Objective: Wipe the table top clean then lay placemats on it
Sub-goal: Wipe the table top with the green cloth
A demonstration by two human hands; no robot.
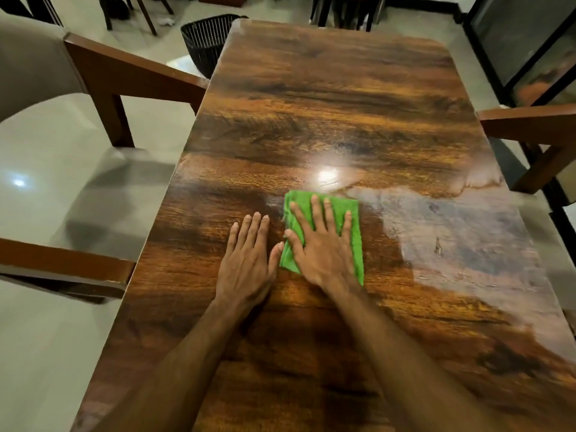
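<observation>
One folded green cloth point(357, 247) is pressed flat on the shiny brown wooden table top point(327, 104) under the right hand point(321, 247). The fingers of that hand are spread wide and straight. This way the cloth is likely pushed down over a big patch at once and kept from bunching up.

The left hand point(249, 263) is laid flat on the bare wood just beside the cloth, with its fingers straight and close together. Nothing is held in it. It is probably put there so the body is propped up while the far wood is reached.

To the right of the right hand a pale, hazy patch point(452, 229) is seen on the wood. Whether it is a wet smear or only light cannot be told.

The wiping step is judged to be under way, with much wood beyond the fingertips not yet reached. No placemats are seen.

Further out, brown wooden chairs are set left of the left hand point(124, 76) and right of the right hand point(530, 126). A black woven basket point(202, 42) is stood on the floor, far ahead of the left hand.
</observation>
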